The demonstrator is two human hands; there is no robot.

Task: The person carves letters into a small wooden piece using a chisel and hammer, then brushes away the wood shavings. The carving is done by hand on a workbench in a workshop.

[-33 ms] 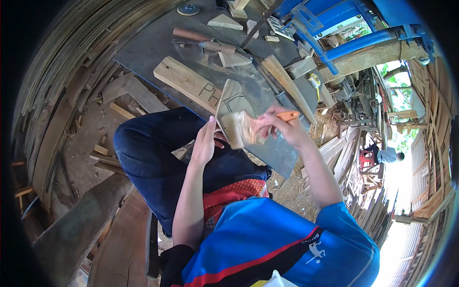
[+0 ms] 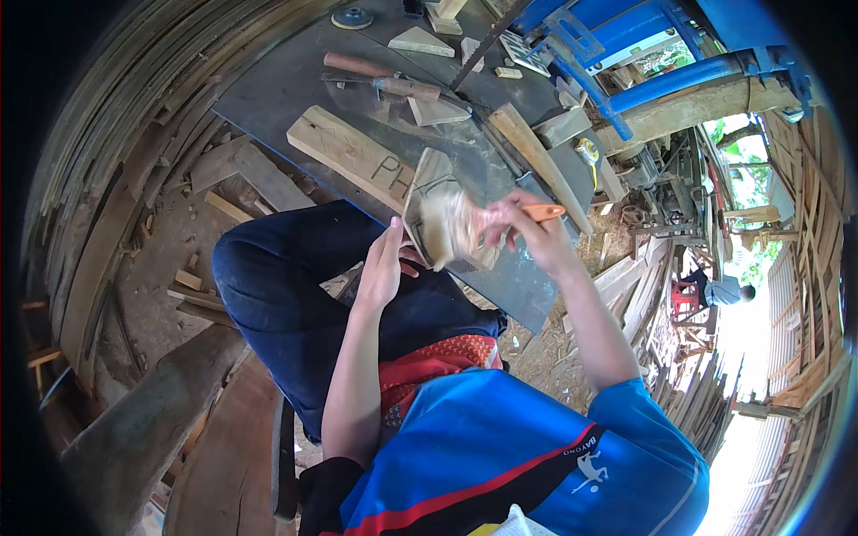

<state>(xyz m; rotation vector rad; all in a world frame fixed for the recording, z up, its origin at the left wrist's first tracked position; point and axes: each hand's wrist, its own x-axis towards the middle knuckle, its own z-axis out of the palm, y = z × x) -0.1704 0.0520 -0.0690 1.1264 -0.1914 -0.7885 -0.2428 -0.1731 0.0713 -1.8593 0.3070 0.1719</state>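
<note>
My right hand (image 2: 523, 228) is closed round the orange handle of a wide, flat paintbrush (image 2: 451, 228). Its pale bristles, blurred by motion, lie over an angular wooden piece (image 2: 433, 168) with dark lines drawn on it. Along the near left edge of that piece rests my left hand (image 2: 384, 263), one finger stretched up the side and others tucked at its lower edge, holding it. Behind the piece, a thick wooden block (image 2: 344, 150) with dark hand-drawn marks lies slantwise on the dark tabletop (image 2: 268, 103).
Chisel-like tools with wooden handles (image 2: 407, 88) lie farther back, near a round disc (image 2: 352, 18) and wood offcuts (image 2: 420, 41). A long wooden bar (image 2: 536, 165) and a yellow tape measure (image 2: 588, 152) are on the right. Blue machinery (image 2: 661, 85) stands behind. A person (image 2: 722, 290) sits far right.
The brush has shifted slightly left and up over the wooden piece, its bristles now more blurred. My left hand and the wood have stayed put.
</note>
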